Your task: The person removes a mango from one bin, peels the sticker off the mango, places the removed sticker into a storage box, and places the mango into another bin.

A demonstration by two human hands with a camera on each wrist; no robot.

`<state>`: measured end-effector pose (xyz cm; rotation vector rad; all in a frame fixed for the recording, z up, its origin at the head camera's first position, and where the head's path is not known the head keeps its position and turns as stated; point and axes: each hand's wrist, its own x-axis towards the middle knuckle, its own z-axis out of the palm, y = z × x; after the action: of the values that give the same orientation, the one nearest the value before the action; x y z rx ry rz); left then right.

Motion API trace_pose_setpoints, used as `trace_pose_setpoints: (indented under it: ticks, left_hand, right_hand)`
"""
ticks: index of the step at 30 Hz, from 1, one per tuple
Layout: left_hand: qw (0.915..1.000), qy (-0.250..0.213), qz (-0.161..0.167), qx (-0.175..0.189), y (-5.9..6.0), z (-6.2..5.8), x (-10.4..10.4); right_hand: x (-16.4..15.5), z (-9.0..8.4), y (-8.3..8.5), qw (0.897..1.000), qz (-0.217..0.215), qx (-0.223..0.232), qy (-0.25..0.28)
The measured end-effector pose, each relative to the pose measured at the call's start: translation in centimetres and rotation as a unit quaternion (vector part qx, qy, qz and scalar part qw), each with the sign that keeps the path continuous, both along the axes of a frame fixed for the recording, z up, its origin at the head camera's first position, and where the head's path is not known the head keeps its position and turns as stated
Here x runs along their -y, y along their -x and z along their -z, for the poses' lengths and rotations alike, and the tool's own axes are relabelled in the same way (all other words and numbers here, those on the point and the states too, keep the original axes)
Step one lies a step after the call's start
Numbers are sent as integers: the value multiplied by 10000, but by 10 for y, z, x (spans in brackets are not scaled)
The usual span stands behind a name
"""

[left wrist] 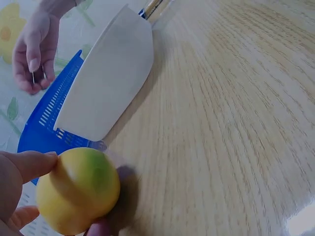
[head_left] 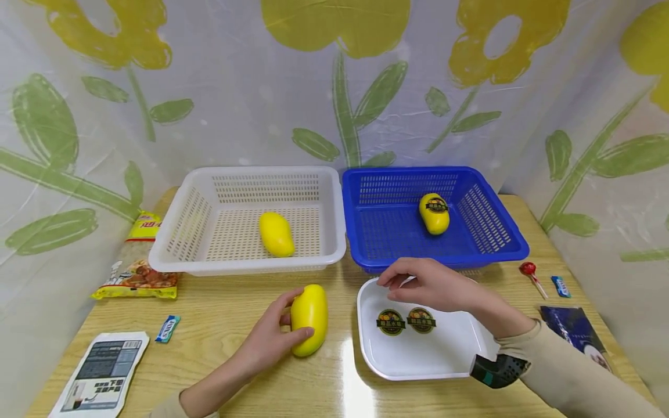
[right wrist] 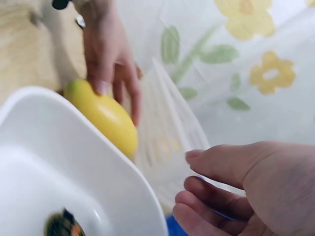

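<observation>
- Yellow plastic mango (head_left: 309,319) on the wooden table (head_left: 225,325), gripped by the left hand (head_left: 272,339); no sticker seen on it.
- Right hand (head_left: 431,284), fingers loosely curled, is held over the white tray (head_left: 418,360); whether sth is pinched can't be told.
- Two round stickers (head_left: 406,321) left in tray; text unreadable.
- Stickered mango (head_left: 434,213) already in blue basket (head_left: 366,232); plain one (head_left: 276,233) in white basket (head_left: 177,244).
</observation>
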<state>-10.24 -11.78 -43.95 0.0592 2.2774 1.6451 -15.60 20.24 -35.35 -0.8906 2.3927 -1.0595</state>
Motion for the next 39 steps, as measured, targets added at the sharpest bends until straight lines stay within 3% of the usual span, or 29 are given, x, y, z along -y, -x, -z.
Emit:
trace_pose_setpoints:
  ticks: [3, 6, 9, 13, 17, 19, 21, 22, 24, 26, 28, 31, 33, 35, 37, 39]
  left_hand:
    - [9992, 314, 88, -213, -3, -5, 4]
    - [9937, 793, 405, -683, -6, -18, 12]
    - [9818, 1141, 767, -1308, -5, -39, 26]
    - [9623, 1153, 1014, -2244, 5, -73, 53]
    - [9409, 1395, 634, -3019, 25, -101, 91]
    - [9282, 1784, 162, -3260, 40, -106, 114]
    - [9207, 2215, -270, -3202, 56, -104, 141]
    - [9211, 2370, -452, -3054, 64, -101, 155]
    - [9305, 2509, -633, -2591, 77, -93, 182]
    - [9497, 2396, -656, -1906, 86, -81, 205]
    - [9678, 2033, -622, -1349, 91, -67, 223]
    - [9899, 930, -640, -858, 95, -49, 243]
    - [9951, 32, -627, -769, 96, -40, 250]
    - [9931, -747, -547, -723, 98, -33, 254]
    - [9886, -1262, -445, -688, 100, -29, 254]
    - [9866, -1438, -352, -679, 102, -27, 253]
  right_hand:
    - [17, 3, 2, 9997, -124, 150, 152]
    - [35, 8, 3, 9991, -149, 249, 293]
    - [51, 12, 3, 9990, -77, 308, 302]
    - [68, 15, 4, 9995, -142, 247, 137]
    - [81, 16, 8, 9993, -327, 152, -137]
    - [89, 17, 10, 9988, -386, 149, -276]
    - [95, 19, 13, 9978, -500, 117, -414]
    - [98, 20, 14, 9972, -570, 82, -486]
    - [105, 23, 16, 9953, -744, -34, -623]
    - [110, 26, 17, 9924, -937, -279, -749]
    - [116, 28, 18, 9895, -1067, -467, -857]
    - [124, 29, 20, 9856, -1131, -713, -1034]
    - [129, 30, 20, 9846, -1120, -779, -1094]
    - [133, 32, 21, 9838, -1117, -849, -1116]
    - [137, 35, 22, 9837, -1163, -840, -1087]
    - [139, 37, 23, 9835, -1221, -773, -1089]
